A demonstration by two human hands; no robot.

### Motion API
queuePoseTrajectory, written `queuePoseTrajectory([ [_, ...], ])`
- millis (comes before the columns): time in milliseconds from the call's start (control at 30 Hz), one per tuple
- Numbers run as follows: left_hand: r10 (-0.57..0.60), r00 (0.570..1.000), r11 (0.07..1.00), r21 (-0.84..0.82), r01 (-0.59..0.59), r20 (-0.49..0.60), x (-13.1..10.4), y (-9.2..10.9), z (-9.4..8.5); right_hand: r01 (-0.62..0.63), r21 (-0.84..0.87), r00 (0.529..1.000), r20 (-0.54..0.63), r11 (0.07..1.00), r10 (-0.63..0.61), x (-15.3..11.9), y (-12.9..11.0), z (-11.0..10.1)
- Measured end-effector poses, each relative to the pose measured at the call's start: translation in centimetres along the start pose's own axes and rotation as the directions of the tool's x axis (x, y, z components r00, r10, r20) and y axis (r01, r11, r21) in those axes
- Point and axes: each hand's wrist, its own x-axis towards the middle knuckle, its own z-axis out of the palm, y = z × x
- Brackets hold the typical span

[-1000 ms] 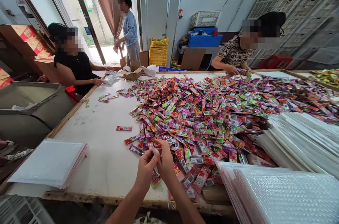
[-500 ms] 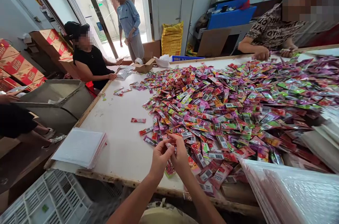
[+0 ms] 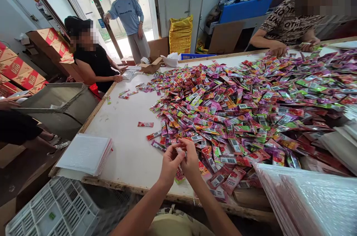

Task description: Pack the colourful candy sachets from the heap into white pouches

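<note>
Both of my hands meet above the near edge of the packet pile. My left hand (image 3: 170,161) is closed, thumb and fingers pinching a small snack packet (image 3: 180,150), of which only a pale bit shows. My right hand (image 3: 190,158) curls against it from the other side, fingertips closed on the same packet. Most of the packet is hidden by the fingers. Below the hands, between the wrists, a pink and green packet (image 3: 180,176) shows; whether it is held or lies on the table I cannot tell. The large pile of colourful packets (image 3: 212,117) spreads behind and to the right.
The white table (image 3: 125,154) has a wooden edge. Padded mailers are stacked at left (image 3: 83,154) and right (image 3: 315,198). A white plastic crate (image 3: 52,206) stands below. One co-worker (image 3: 287,27) handles packets across the table; another (image 3: 92,57) sits at the far-left corner.
My hands stay together in nearly the same place, fingers shifting slightly. The standing person by the door has raised an arm. The camera view has tilted slightly.
</note>
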Motion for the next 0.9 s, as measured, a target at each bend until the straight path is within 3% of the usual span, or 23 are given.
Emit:
queuePoseTrajectory([
  [300, -0.013, 1.0, 1.0, -0.005, 0.013, 0.013, -0.1, 0.2, -0.4, 0.001, -0.025, 1.0, 0.03, 1.0, 0.0, -0.4, -0.1, -0.2],
  [467, -0.022, 0.999, 1.0, -0.001, 0.022, -0.048, -0.3, -0.3, -0.4, 0.028, -0.054, 1.0, 0.014, 0.998, -0.027, -0.2, -0.2, -0.5],
  [733, -0.005, 1.0, 1.0, -0.012, 0.005, -0.009, -0.3, -0.4, -0.7, 0.031, -0.018, 0.999, 0.024, 0.999, -0.031, 0.0, -0.4, -0.1],
  [833, -0.012, 1.0, 0.999, -0.048, 0.012, -0.011, -0.3, -0.3, -1.0, -0.012, 0.02, 1.0, 0.011, 1.0, 0.012, 1.4, -1.7, -1.6],
  [900, -0.04, 0.999, 0.999, -0.038, 0.038, -0.036, -0.3, -0.2, -1.5, -0.06, 0.088, 0.997, 0.047, 0.994, 0.056, 2.1, -3.3, -4.0],
])
